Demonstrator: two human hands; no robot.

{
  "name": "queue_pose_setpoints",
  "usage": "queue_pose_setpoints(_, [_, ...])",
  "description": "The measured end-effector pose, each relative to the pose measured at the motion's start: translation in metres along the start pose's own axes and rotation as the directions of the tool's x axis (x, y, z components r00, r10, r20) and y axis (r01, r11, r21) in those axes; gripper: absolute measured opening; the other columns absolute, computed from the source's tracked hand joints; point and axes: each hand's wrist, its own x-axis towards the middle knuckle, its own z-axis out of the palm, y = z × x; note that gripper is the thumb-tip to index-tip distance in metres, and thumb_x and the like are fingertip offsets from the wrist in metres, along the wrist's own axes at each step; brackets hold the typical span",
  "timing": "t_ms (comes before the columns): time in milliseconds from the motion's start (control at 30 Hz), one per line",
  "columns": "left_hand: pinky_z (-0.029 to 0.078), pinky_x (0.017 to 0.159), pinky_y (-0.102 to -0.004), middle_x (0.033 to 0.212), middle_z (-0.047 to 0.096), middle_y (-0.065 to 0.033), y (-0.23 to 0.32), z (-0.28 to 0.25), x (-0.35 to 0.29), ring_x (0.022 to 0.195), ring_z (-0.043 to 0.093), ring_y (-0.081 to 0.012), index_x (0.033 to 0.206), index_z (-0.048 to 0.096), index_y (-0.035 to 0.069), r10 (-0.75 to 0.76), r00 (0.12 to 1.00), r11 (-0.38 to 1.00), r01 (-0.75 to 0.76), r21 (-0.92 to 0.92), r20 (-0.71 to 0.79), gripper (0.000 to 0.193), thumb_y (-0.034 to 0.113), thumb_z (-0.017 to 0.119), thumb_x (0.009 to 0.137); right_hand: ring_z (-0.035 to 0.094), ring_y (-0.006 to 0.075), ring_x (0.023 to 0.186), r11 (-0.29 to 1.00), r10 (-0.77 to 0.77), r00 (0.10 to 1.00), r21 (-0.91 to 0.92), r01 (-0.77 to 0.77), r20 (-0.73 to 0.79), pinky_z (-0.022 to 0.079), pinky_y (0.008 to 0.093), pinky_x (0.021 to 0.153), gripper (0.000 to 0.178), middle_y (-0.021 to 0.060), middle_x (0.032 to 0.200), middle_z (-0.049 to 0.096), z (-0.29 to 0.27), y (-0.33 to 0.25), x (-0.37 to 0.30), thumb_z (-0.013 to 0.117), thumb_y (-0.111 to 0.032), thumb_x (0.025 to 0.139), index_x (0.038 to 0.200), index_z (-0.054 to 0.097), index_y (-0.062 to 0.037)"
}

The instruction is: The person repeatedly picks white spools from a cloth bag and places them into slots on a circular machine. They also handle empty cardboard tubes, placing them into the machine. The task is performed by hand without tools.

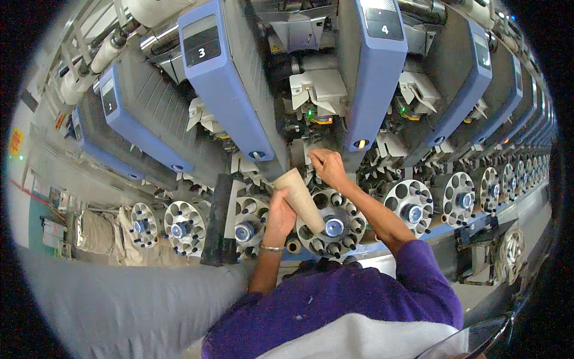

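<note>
A tan paper cone [304,200], wide at its upper end and narrower below, is tilted in front of the winding machine. My left hand [281,216] is wrapped round its left side, with a bracelet on that wrist. Above and to the right of the cone, my right hand [329,170] is closed in a pinch close to the winding unit. What its fingertips hold, if anything, is too small to make out. Behind the cone's narrow end sits a round bobbin magazine [353,220] with a blue hub and several bobbins in its holes.
Blue-edged machine housings [210,90] stand in a row, a second housing [375,78] flanking my right side. More round magazines [412,209] line the front. A dark post [218,218] rises left of my hands. At the right is a bin of pale bobbins [513,248].
</note>
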Motion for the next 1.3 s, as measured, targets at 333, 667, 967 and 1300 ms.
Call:
queue_pose_setpoints(333, [0.048, 0.09, -0.0363, 0.119, 0.058, -0.0156, -0.068, 0.052, 0.027, 0.109, 0.058, -0.0255, 0.138, 0.039, 0.003, 0.656, 0.753, 0.387, -0.399, 0.831, 0.056, 0.083, 0.013, 0.084, 0.069, 0.056, 0.0353, 0.064, 0.904, -0.417, 0.608, 0.242, 0.352, 0.675, 0.046, 0.0426, 0.06, 0.009, 0.0148, 0.07, 0.056, -0.131, -0.138, 0.041, 0.062, -0.006, 0.07, 0.074, 0.055, -0.0014])
queue_pose_setpoints(667, [0.047, 0.096, -0.0356, 0.126, 0.052, -0.016, -0.049, 0.067, 0.017, 0.113, 0.055, -0.0232, 0.132, 0.037, -0.004, 0.675, 0.663, 0.215, -0.597, 0.773, 0.324, 0.079, 0.01, 0.082, 0.069, 0.066, 0.0183, 0.097, 0.823, -0.262, 0.875, 0.568, -0.019, 0.408, 0.054, 0.0287, 0.084, 0.021, 0.0099, 0.091, 0.066, -0.176, -0.163, 0.093, 0.046, -0.018, 0.101, 0.094, 0.056, -0.0005])
queue_pose_setpoints(967, [0.049, 0.091, -0.036, 0.118, 0.059, -0.0133, 0.002, 0.098, 0.038, 0.106, 0.06, -0.0249, 0.124, 0.05, 0.004, 0.691, 0.519, -0.158, -0.571, 0.806, 0.503, 0.076, 0.024, 0.089, 0.062, 0.062, 0.0213, 0.076, 0.859, -0.503, 0.605, 0.278, 0.43, 0.617, 0.052, 0.0333, 0.076, 0.007, 0.0084, 0.076, 0.061, -0.2, -0.211, 0.088, 0.054, -0.005, 0.084, 0.08, 0.053, 0.0013])
queue_pose_setpoints(1300, [0.051, 0.089, -0.0364, 0.114, 0.063, -0.014, -0.021, 0.117, 0.021, 0.104, 0.063, -0.0256, 0.12, 0.055, 0.002, 0.679, 0.592, 0.223, -0.73, 0.647, 0.434, 0.074, 0.018, 0.091, 0.058, 0.05, 0.0297, 0.109, 0.766, -0.267, 0.471, -0.112, 0.633, 0.841, 0.043, 0.0404, 0.092, 0.011, 0.0164, 0.12, 0.058, -0.161, -0.173, 0.103, 0.062, -0.01, 0.074, 0.074, 0.07, -0.0026])
